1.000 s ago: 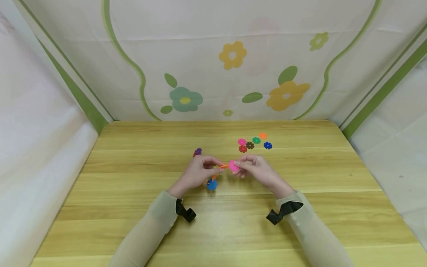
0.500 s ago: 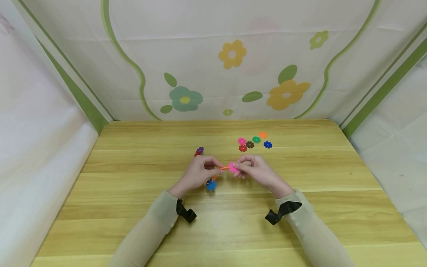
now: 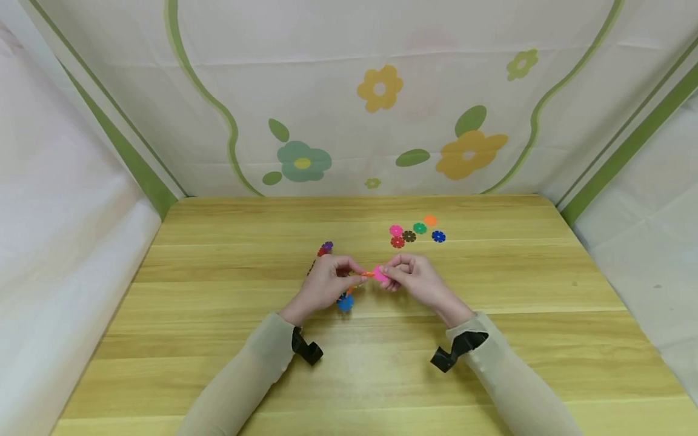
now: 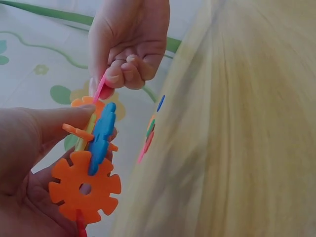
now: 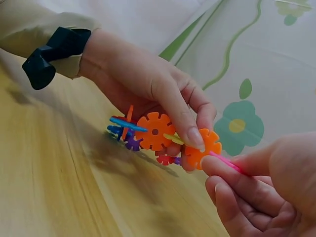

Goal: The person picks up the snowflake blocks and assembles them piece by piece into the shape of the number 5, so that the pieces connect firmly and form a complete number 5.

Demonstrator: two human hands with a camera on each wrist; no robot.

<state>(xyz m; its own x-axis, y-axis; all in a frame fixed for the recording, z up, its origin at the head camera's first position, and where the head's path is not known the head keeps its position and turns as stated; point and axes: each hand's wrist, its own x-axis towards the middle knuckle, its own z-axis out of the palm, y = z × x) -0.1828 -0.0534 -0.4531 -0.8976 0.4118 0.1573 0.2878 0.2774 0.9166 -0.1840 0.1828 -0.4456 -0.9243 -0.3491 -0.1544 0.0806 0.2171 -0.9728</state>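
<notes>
In the head view, my left hand [image 3: 324, 281] holds a linked chain of notched plastic snowflake discs just above the table. Its thumb and fingers pinch the orange disc [image 5: 212, 143] at the chain's end. Between my right hand's [image 3: 422, 278] thumb and fingers is a pink disc [image 3: 377, 274], its edge meeting that orange disc. How deep the slots engage cannot be told. A blue disc [image 3: 345, 303] hangs below my left hand; a purple disc [image 3: 327, 246] pokes out behind it. The left wrist view has another orange disc [image 4: 74, 187] close up, joined to a blue one [image 4: 102, 138].
Several loose discs lie flat at the back right of the wooden table [image 3: 491, 363]: pink [image 3: 395, 231], red [image 3: 397, 242], brown [image 3: 409, 237], green [image 3: 419, 228], orange [image 3: 430, 220] and blue [image 3: 438, 237]. A flowered cloth [image 3: 338, 121] stands behind the table's far edge.
The pink disc and my right hand have shifted slightly left, closer to my left hand. The chain has turned a little, so more of its far end shows behind my left hand.
</notes>
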